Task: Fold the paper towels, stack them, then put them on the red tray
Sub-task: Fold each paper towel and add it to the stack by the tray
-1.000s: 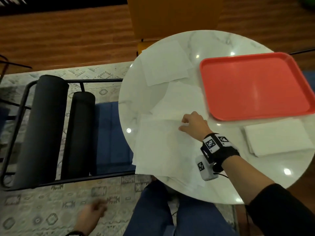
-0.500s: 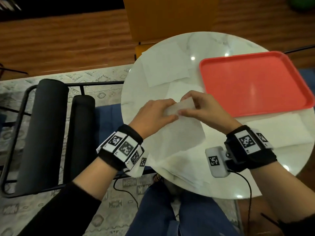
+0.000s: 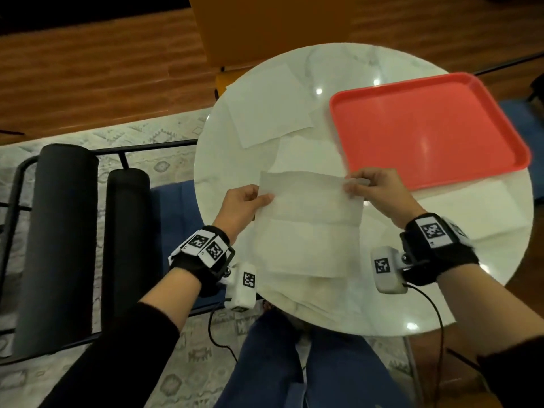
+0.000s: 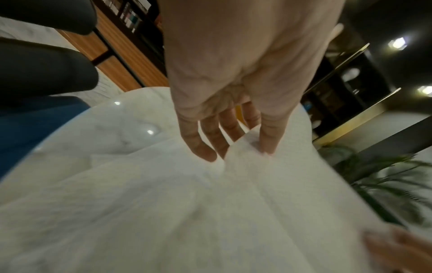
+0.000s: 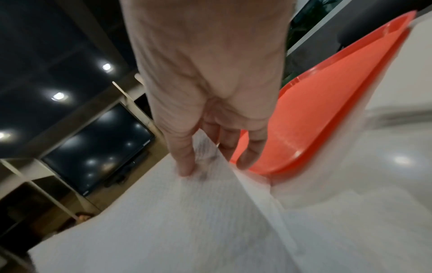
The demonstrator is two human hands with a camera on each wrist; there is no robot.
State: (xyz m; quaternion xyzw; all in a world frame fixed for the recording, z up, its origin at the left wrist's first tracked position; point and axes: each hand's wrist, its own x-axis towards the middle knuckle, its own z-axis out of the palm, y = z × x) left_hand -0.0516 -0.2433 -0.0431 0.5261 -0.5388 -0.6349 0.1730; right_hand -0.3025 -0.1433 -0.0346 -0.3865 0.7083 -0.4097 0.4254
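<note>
A white paper towel (image 3: 306, 225) is lifted over the near middle of the round marble table (image 3: 212, 172), with its far edge raised. My left hand (image 3: 250, 201) pinches its far left corner (image 4: 243, 147) between thumb and fingers. My right hand (image 3: 368, 187) pinches the far right corner (image 5: 205, 166). More loose towels lie beneath it (image 3: 309, 293) and behind it (image 3: 265, 107). A folded towel (image 3: 471, 207) lies at the right, in front of the red tray (image 3: 418, 128). The tray holds nothing.
A black metal rack with two dark rolls (image 3: 67, 231) stands left of the table. An orange chair (image 3: 265, 28) is behind the table. My knees in blue jeans (image 3: 294, 363) are under the near edge. Wrist-camera cables (image 3: 435, 319) hang down.
My left hand came up from beside my knee to the towel. Both hands gripped its far edge together, then slid apart to the two corners, spreading the sheet.
</note>
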